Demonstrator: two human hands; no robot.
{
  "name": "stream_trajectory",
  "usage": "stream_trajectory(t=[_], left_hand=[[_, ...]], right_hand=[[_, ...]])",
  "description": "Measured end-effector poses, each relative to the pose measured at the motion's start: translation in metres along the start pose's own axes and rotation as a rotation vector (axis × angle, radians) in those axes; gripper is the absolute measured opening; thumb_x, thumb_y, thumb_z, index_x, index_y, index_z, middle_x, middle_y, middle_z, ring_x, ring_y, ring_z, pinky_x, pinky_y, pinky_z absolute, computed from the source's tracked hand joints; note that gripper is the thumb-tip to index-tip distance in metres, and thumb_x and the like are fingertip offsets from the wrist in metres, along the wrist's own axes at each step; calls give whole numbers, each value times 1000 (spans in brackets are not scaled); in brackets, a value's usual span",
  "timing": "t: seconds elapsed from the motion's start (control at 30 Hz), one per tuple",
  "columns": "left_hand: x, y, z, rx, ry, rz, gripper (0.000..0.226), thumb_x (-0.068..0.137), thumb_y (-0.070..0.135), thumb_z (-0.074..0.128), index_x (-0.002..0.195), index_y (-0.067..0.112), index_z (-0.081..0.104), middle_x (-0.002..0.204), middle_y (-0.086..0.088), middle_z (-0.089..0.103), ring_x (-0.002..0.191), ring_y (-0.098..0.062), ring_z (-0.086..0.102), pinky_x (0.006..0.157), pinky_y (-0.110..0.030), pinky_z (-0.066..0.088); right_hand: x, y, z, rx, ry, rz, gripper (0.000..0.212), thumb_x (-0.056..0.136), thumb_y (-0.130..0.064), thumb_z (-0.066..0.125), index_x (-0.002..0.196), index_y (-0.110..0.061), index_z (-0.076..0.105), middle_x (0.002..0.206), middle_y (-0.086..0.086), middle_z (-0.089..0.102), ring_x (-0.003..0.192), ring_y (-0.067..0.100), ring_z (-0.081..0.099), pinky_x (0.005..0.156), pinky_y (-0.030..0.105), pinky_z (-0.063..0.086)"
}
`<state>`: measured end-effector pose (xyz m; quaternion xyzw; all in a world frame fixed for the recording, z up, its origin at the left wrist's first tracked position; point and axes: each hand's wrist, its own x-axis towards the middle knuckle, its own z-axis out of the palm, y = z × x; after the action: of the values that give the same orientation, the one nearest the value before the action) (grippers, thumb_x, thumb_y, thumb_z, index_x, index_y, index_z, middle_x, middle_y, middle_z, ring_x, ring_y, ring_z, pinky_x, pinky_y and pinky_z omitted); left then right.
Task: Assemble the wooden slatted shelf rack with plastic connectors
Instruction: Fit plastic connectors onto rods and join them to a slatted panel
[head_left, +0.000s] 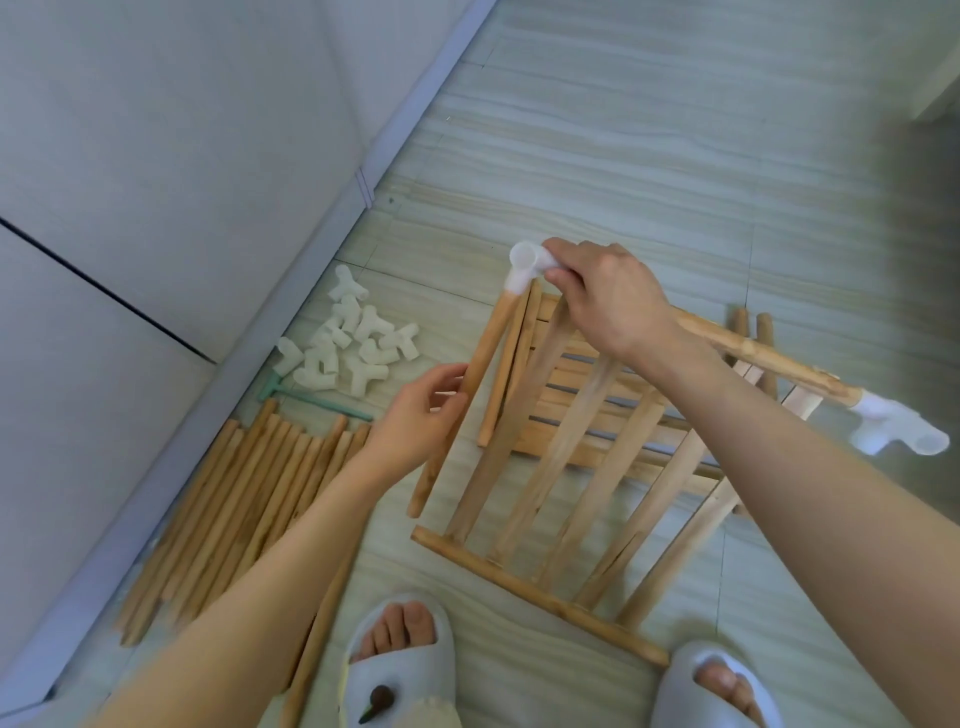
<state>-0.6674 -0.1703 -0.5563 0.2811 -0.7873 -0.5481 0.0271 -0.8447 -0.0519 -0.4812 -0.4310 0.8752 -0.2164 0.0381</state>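
Head view, looking down at floor (649, 156) of pale, streaked tile.

Slatted panel (561, 499): flat light-wood slats on two cross rails, tilted up above further panels (587, 415) lying flat on the floor.

Corner connector (527, 267): white translucent plastic, three round sockets, seated on the top end of a round dowel (457, 405). Right hand (608, 296) gripping this connector, fingers curled round one socket.

Left hand (421, 410) holding the same dowel at mid-length, fingers and thumb closed round it.

Second round dowel (769, 358): running rightward from under the right hand, capped at its far end by another white connector (898, 428).

Loose connectors (348, 338): heap of white plastic pieces on the floor near the wall base. Green T-shaped tool (311, 397) just beside the heap.

Spare dowels (244, 514): bundle of smooth round wooden rods laid side by side along the grey skirting.

Pale slippers (400, 670) at lower edge.
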Motion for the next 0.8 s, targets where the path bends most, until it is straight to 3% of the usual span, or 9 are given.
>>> stream_trajectory(t=[0.17, 0.27, 0.33, 0.4, 0.47, 0.57, 0.63, 0.7, 0.8], left_hand=[[-13, -36, -3, 179, 144, -149, 48, 90, 37, 57, 134, 22, 46, 126, 9, 50, 118, -7, 45, 96, -25, 36], [-18, -44, -16, 142, 281, -207, 53, 88, 51, 54, 130, 21, 48, 124, 7, 51, 116, -12, 48, 96, -32, 42], [-18, -39, -25, 29, 380, -214, 42, 91, 51, 48, 113, 17, 57, 107, 3, 60, 103, -17, 58, 82, -30, 49], [-16, -24, -32, -265, 463, -232, 44, 95, 48, 42, 100, 10, 63, 85, -3, 65, 81, -17, 66, 64, -24, 52], [-13, -3, -39, -451, 533, -199, 42, 97, 45, 40, 86, 12, 63, 66, -3, 62, 58, -13, 64, 52, -19, 52], [-8, 30, -45, -514, 602, -114, 39, 99, 38, 43, 72, 13, 55, 44, 2, 45, 35, -10, 43, 46, -23, 51], [-9, 48, -45, -499, 644, -79, 39, 98, 36, 44, 67, 16, 54, 40, 7, 40, 34, -8, 36, 43, -25, 42], [-12, 65, -42, -486, 681, -32, 41, 98, 34, 45, 62, 17, 52, 40, 10, 38, 35, -7, 35, 41, -23, 35], [-18, 88, -37, -442, 680, 68, 42, 98, 32, 44, 59, 15, 51, 39, 8, 39, 36, -10, 38, 40, -21, 36]], right_hand=[[4, 9, -8, 25, 81, 18, 21, 98, -23, 40, 108, -16, 56, 98, 5, 62, 90, 32, 55, 75, 40, 42], [4, 22, -23, 133, 138, 74, 18, 98, -25, 42, 103, -18, 58, 95, 2, 66, 86, 27, 56, 77, 38, 43], [2, 32, -35, 263, 194, 128, 19, 98, -26, 44, 102, -18, 61, 95, -1, 67, 83, 16, 55, 78, 32, 42], [-3, 40, -43, 414, 249, 183, 20, 98, -24, 44, 104, -16, 62, 92, -3, 65, 78, 1, 55, 74, 22, 42], [-14, 45, -49, 514, 301, 236, 22, 99, -21, 43, 109, -14, 60, 91, -2, 63, 74, -9, 54, 70, 15, 42], [-37, 51, -55, 552, 356, 322, 25, 101, -18, 38, 115, -6, 55, 101, 6, 62, 88, 6, 57, 81, 29, 47], [-59, 54, -59, 529, 396, 372, 30, 101, -19, 36, 118, -1, 52, 107, 6, 61, 94, 9, 55, 86, 23, 46], [-85, 56, -64, 475, 454, 395, 32, 102, -19, 35, 118, 2, 53, 106, 5, 59, 92, 8, 52, 77, 14, 41], [-127, 53, -74, 445, 560, 421, 29, 101, -17, 36, 115, 4, 51, 101, 6, 52, 91, 14, 50, 74, 18, 34]])
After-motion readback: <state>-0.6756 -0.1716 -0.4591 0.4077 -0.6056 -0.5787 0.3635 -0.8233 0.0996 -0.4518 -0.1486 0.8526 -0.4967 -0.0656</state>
